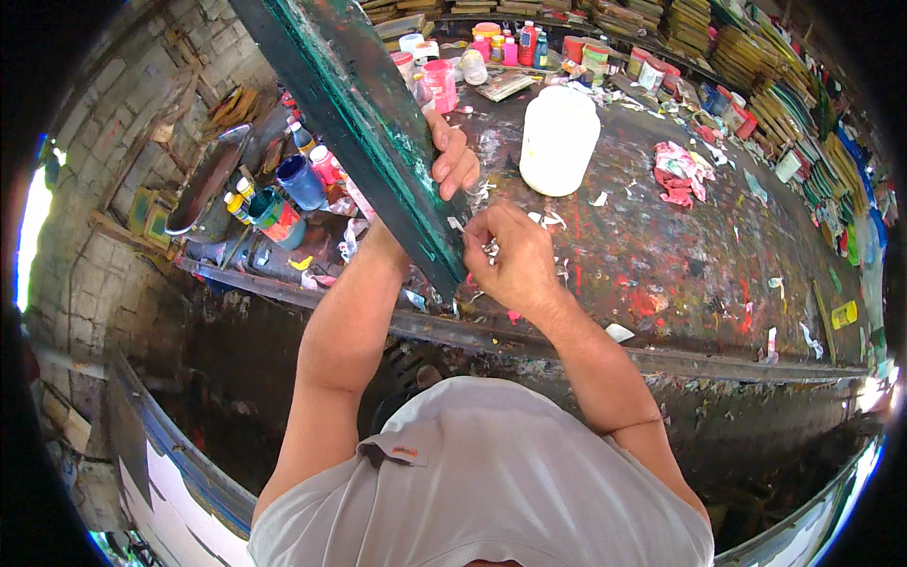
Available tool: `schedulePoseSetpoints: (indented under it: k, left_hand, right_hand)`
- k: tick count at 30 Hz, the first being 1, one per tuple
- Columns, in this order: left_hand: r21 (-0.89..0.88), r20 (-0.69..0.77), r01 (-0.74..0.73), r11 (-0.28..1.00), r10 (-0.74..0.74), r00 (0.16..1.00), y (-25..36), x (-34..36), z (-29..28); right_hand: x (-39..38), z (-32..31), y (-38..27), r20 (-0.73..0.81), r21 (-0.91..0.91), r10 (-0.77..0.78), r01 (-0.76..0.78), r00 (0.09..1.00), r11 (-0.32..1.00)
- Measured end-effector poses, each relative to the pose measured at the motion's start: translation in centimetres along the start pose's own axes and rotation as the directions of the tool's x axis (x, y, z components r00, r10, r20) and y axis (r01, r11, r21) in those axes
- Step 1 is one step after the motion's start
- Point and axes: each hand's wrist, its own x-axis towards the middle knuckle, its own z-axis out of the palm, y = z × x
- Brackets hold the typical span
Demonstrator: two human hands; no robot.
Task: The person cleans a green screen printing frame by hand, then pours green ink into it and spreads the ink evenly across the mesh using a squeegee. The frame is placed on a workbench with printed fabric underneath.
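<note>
A long dark board streaked with green paint slants from the top left down to the front of the paint-stained table. My left hand grips it from behind, fingers curled over its right edge. Beside the board's lower end my right hand is pinched at that edge, close to small white scraps stuck there; what lies between its fingertips is too small to make out. A white plastic jug stands behind my right hand.
Paint pots and bottles crowd the table's left and back. A crumpled pink rag lies right, among paper scraps. A metal trough is at far left, stacked boards along the back and right, a brick wall left.
</note>
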Motion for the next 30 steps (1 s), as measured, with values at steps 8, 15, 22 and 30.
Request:
schedulePoseSetpoints:
  k: [8, 15, 22, 30]
  left_hand:
    - [0.085, -0.027, -0.03, 0.996, 0.032, 0.999, 2.5, -2.4, -2.4]
    - [0.047, -0.143, 0.076, 0.996, -0.069, 0.987, -2.1, -3.5, -2.9]
    - [-0.096, -0.646, 0.426, 0.899, -0.383, 0.661, -5.1, -2.6, 5.6]
    - [0.46, -0.354, 0.615, 0.641, -0.503, 0.788, -2.9, -2.8, 5.7]
  right_hand:
    - [-5.4, -4.1, 7.9, 0.24, -0.059, 0.364, -0.361, 0.9, 0.931]
    - [-7.2, -2.2, 12.0, 0.164, -0.027, 0.308, -0.308, 0.937, 0.951]
    - [3.6, -3.2, 5.6, 0.339, 0.764, 0.204, -0.395, 0.918, 0.51]
    - [4.9, -2.6, 7.3, 0.114, 0.952, 0.009, -0.112, 0.993, 0.284]
